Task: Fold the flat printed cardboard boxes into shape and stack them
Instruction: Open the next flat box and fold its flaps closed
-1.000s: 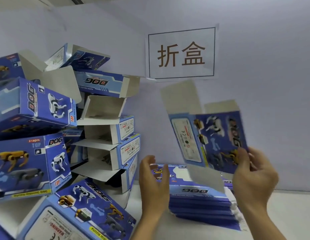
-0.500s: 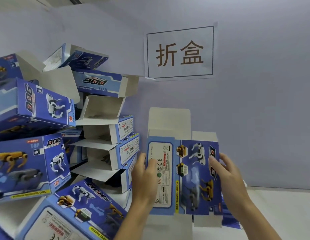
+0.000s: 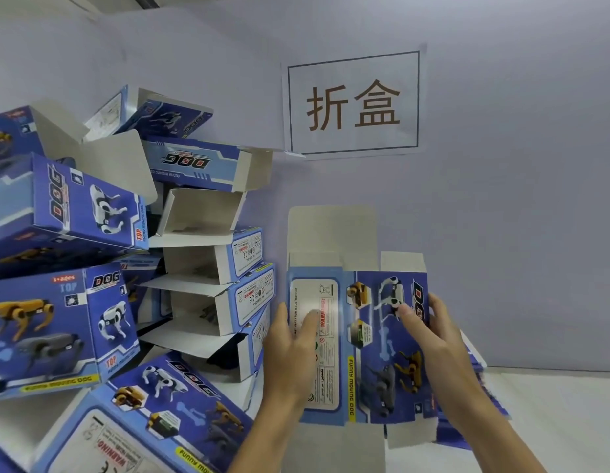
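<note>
Head view. Since a second ago the flat blue printed cardboard box has come down from a tilted, one-handed hold in the right hand to an upright, square-on hold between both hands. The left hand, which was away from it then, now has its thumb lying over the white warning panel at the near edge, the rest of its fingers behind the card. The right hand grips the opposite edge, thumb on the printed front over the white robot dog. Judgement: the blank is squared up, ready to be pushed open into a tube; folding proper not yet begun.

Materials: thin paperboard, glossy blue print outside, dull grey-white inside. Plain uncoated flaps stand above the hands and hang below them. Creases run vertically between the panels.

Left of the left hand: leaning heap of folded blue dog boxes, many with end flaps open, grey interiors showing. Pile looks unsteady; stacking onto it calls for care.

Behind and below the right hand: stack of remaining flat blue blanks, mostly hidden. Above the hands, white paper wall sign with two brown characters.
</note>
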Tool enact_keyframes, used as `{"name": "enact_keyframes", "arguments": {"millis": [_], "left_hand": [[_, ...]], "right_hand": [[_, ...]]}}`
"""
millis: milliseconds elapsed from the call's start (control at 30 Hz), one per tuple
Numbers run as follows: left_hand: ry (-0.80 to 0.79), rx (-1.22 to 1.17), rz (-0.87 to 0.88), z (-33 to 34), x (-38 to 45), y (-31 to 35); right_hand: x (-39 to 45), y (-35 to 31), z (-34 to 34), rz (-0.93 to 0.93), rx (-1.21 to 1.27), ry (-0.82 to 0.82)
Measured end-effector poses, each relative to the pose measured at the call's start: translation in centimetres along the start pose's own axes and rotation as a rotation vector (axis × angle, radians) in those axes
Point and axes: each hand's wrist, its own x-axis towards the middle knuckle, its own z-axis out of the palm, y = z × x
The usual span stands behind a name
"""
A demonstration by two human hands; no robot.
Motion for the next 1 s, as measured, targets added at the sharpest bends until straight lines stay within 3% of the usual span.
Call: {"name": "enact_keyframes", "arguments": {"millis": [267,500,567,767,900,1000], "left_hand": [[-0.083,0.125,0.018,-0.9,1.0,0.1],[-0.183,0.301,0.120,-1.2,1.2,0.4],[-0.199,0.313,0.184,-1.0,0.8,0.6],[-0.208,0.757,0.616,-0.1,0.1,1.6],[-0.221,0.873,0.631,-0.1,0.1,1.4],[-0.211,0.799,0.659,0.0,0.0,1.8]], "right_hand": [[0.4,-3.5,-2.3,-0.124,-0.108,0.040],[-0.1,-7.8,-3.1,-0.153,-0.534,-0.137],[-0.3,-8.4,-2.4,-0.155,-0.624,-0.168],[-0.6,-9.3,-0.5,-0.133,-0.714,-0.226],[-0.8,-9.5,-0.1,-0.171,-0.756,-0.176],[-0.8,-9.5,0.1,-0.142,-0.748,-0.153]]}}
